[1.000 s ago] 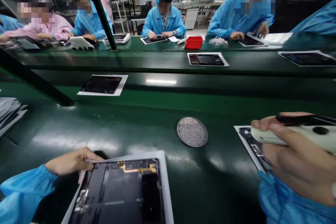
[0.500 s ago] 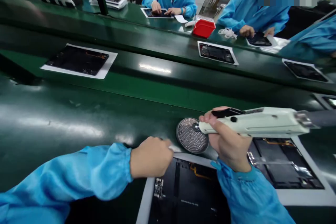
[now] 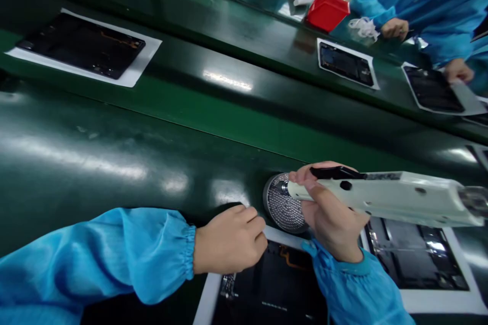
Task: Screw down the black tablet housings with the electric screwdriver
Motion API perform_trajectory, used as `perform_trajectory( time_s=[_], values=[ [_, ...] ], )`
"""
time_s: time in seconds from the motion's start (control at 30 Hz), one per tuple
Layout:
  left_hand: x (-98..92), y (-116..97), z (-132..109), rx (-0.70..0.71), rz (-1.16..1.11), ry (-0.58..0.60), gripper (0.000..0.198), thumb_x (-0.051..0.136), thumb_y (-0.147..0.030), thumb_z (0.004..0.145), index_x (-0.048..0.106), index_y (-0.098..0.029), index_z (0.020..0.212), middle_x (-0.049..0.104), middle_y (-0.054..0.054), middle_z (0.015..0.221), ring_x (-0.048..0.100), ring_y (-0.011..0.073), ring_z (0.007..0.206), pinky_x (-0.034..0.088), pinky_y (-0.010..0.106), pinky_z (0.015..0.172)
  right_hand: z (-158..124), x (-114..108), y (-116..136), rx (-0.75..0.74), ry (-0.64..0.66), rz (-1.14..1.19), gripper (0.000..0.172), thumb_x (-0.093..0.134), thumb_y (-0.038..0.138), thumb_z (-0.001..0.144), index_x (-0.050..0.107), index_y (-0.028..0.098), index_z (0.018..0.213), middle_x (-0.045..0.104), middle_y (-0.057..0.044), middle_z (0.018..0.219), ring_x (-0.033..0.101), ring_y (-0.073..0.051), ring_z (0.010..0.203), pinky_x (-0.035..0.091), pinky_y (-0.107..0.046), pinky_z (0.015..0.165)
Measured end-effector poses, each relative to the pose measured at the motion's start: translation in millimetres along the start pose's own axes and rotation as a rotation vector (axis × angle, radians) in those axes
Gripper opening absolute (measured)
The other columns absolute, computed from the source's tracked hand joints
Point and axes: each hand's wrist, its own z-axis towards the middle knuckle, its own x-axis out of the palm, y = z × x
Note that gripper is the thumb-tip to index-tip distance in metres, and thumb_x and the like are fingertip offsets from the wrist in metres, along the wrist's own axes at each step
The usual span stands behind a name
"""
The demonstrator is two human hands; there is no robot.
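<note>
The conveyor belt looked glossy green; the round screw tray dimpled metal; the screwdriver smooth cream plastic.

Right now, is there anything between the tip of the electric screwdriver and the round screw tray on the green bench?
Nothing visible stands between them. The right hand holds the electric screwdriver, and its tip is over the near edge of the round screw tray. The left hand lies to the side, on the opened tablet.

A glossy green bench carries open tablets on white sheets and a round screw dish.
</note>
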Motion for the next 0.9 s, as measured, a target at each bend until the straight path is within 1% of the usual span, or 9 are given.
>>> perform_trajectory(
  time_s=[0.13, 0.23, 0.37, 0.47, 0.57, 0.7, 0.8, 0.9],
  values=[
    [-2.4, -1.4, 0.2, 0.0, -0.008, 0.017, 0.012, 0.061, -0.013, 0.087, 0.058, -0.014, 0.075, 0.051, 0.006, 0.077, 0.05, 0.0212, 0.072, 0.043, 0.035, 0.058, 0.2, -1.9, -0.9, -0.012, 0.0, -0.005, 0.019, 0.073, 0.014, 0.071, 0.066, 0.02, 0.088, 0.063, 0.0, 0.07, 0.06, -0.017, 0.067, 0.051, -0.038, 0.07],
    [-2.1, -1.9, 0.1, 0.004, -0.012, 0.013, 0.011, 0.063, -0.013, 0.085, 0.059, -0.013, 0.075, 0.052, 0.006, 0.077, 0.05, 0.0215, 0.072, 0.043, 0.035, 0.057, 0.5, -1.3, -2.0, -0.006, 0.012, -0.02, 0.018, 0.072, 0.014, 0.072, 0.065, 0.02, 0.088, 0.063, 0.0, 0.071, 0.061, -0.018, 0.068, 0.051, -0.039, 0.072],
    [-1.2, 1.0, -1.8, 0.006, 0.004, 0.008, 0.011, 0.062, -0.012, 0.085, 0.058, -0.013, 0.074, 0.052, 0.007, 0.077, 0.05, 0.0212, 0.071, 0.042, 0.035, 0.057, 1.1, 1.6, -0.9, -0.003, -0.005, -0.033, 0.022, 0.075, 0.016, 0.069, 0.064, 0.02, 0.088, 0.063, 0.0, 0.071, 0.061, -0.018, 0.068, 0.052, -0.039, 0.071],
    [-1.2, 5.0, -1.7, 0.015, -0.002, 0.063, 0.009, 0.063, -0.012, 0.082, 0.057, -0.013, 0.075, 0.052, 0.007, 0.077, 0.051, 0.022, 0.073, 0.044, 0.035, 0.058, -3.8, -3.5, 8.6, -0.047, -0.027, 0.019, 0.025, 0.076, 0.016, 0.068, 0.067, 0.021, 0.091, 0.061, 0.001, 0.07, 0.06, -0.017, 0.068, 0.053, -0.038, 0.071],
    [1.4, 6.7, 3.7, 0.016, -0.03, 0.129, 0.004, 0.062, -0.01, 0.083, 0.059, -0.013, 0.081, 0.055, 0.008, 0.081, 0.053, 0.0229, 0.076, 0.047, 0.036, 0.061, -19.7, -16.8, 25.1, -0.096, 0.023, 0.049, 0.026, 0.074, 0.012, 0.07, 0.071, 0.023, 0.094, 0.059, 0.001, 0.07, 0.059, -0.017, 0.069, 0.055, -0.038, 0.07],
    [11.8, 3.1, 16.2, 0.055, -0.101, 0.163, 0.004, 0.059, -0.012, 0.09, 0.062, -0.011, 0.087, 0.06, 0.01, 0.087, 0.056, 0.0237, 0.079, 0.051, 0.036, 0.065, -50.8, -31.1, 39.4, -0.112, 0.086, 0.015, 0.028, 0.069, 0.006, 0.075, 0.073, 0.023, 0.097, 0.06, -0.001, 0.074, 0.058, -0.016, 0.071, 0.056, -0.036, 0.066],
    [19.5, -1.2, 23.0, 0.061, -0.105, 0.152, 0.009, 0.059, -0.013, 0.093, 0.063, -0.011, 0.085, 0.06, 0.009, 0.084, 0.057, 0.0239, 0.08, 0.051, 0.036, 0.064, -68.0, -35.2, 36.6, -0.125, 0.108, -0.01, 0.027, 0.067, 0.007, 0.079, 0.072, 0.023, 0.1, 0.06, -0.002, 0.074, 0.057, -0.016, 0.07, 0.054, -0.034, 0.063],
    [24.6, -4.4, 26.1, 0.044, -0.073, 0.123, 0.013, 0.06, -0.015, 0.095, 0.063, -0.012, 0.082, 0.06, 0.007, 0.082, 0.058, 0.0231, 0.08, 0.049, 0.035, 0.063, -75.9, -37.1, 29.4, -0.136, 0.086, -0.047, 0.026, 0.066, 0.008, 0.081, 0.073, 0.024, 0.1, 0.06, -0.001, 0.074, 0.059, -0.016, 0.069, 0.053, -0.034, 0.062]
  ],
)
